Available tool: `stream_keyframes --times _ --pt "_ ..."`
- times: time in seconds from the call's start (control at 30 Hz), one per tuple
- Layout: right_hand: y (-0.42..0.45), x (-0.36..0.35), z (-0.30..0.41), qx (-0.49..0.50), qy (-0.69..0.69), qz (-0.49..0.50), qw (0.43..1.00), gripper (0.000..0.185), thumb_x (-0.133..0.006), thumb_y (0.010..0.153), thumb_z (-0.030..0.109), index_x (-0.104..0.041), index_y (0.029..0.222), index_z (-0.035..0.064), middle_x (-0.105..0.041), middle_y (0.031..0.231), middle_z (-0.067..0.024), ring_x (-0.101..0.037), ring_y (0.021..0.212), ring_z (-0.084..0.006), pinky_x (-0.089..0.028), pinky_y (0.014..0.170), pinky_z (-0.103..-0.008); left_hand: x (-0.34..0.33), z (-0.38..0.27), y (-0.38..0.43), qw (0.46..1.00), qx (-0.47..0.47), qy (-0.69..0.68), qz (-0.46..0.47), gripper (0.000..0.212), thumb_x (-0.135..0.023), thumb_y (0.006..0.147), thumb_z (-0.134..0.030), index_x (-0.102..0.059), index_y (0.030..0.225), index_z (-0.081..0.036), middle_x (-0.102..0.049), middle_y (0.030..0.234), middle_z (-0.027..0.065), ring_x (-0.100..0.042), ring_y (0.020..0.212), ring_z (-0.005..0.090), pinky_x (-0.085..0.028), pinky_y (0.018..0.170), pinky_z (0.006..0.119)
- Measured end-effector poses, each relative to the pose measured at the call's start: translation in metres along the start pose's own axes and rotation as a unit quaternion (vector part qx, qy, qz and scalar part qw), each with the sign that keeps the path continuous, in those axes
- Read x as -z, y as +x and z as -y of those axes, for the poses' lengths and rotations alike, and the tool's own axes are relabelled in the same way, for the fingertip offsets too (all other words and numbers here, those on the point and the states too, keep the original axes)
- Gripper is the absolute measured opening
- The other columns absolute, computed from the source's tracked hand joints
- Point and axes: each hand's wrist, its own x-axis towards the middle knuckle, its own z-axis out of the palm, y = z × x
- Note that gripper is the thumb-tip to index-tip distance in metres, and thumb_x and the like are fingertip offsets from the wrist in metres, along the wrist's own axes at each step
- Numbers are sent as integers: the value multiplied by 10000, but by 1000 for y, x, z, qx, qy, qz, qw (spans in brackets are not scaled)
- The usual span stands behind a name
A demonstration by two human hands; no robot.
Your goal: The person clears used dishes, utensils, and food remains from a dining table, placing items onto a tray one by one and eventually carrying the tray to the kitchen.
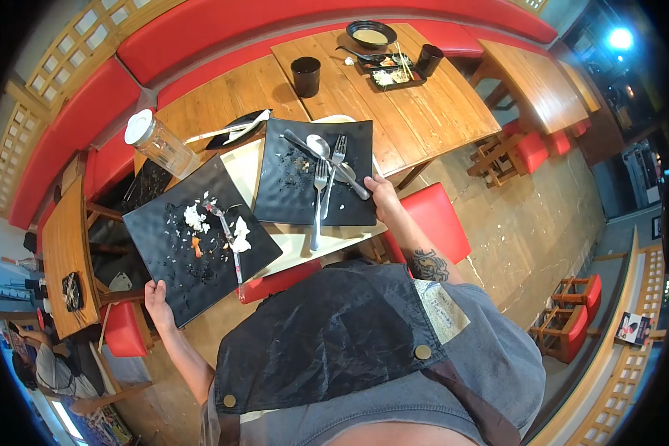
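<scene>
My left hand [160, 304] grips the near left corner of a square black plate [161, 240], tilted and apart from the table. On it lie clumps of white rice [195, 218], a crumpled white tissue [241, 234], a long clear wrapper [237, 265] and food scraps. In my right hand [383, 195] is the right edge of a second square black plate [281, 195]. Two forks [316, 217], spoons [318, 146] and a knife [295, 140] lie crossed on this one, among dark crumbs. Beneath the plates shows a cream tray [244, 167], largely hidden.
On the wooden table [440, 120] stand a clear lidded pitcher [161, 148], black cups [305, 77], a black bowl [371, 34], a sectioned dish with food [396, 75] and a small black dish with chopsticks [240, 128]. Red stools [437, 217] sit nearby. A person [61, 368] is at far left.
</scene>
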Motion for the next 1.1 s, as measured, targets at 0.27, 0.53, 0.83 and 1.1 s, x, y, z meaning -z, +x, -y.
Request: stream_keyframes --times 0.27,0.53,0.83,1.1 --pt "-10 20 8 38 13 -32 999 202 -457 878 98 -527 1037 -5 -610 890 -89 -584 758 -191 -488 694 -336 1 -8 5 999 -7 53 10 104 -567 825 -113 -509 888 -55 -536 806 -28 -441 723 37 -345 711 185" --pt "-38 19 28 45 -2 -35 998 164 -458 882 109 -544 983 14 -619 848 -75 -603 710 -171 -504 666 -321 -23 10 15 998 26 29 51 96 -565 816 -101 -492 868 -67 -544 808 -22 -454 729 43 -352 720 190" --pt "-55 34 50 52 18 -19 998 137 -472 877 110 -557 941 23 -625 814 -68 -602 674 -162 -500 625 -300 -128 33 7 990 106 1 97 132 -555 825 -139 -508 911 -52 -542 856 5 -490 790 105 -394 730 244" --pt "-68 22 52 35 12 -15 999 156 -467 877 111 -549 965 11 -623 821 -76 -605 675 -163 -511 621 -308 -212 61 25 964 167 -34 203 174 -513 875 -140 -494 976 1 -563 925 62 -531 841 136 -431 779 270"
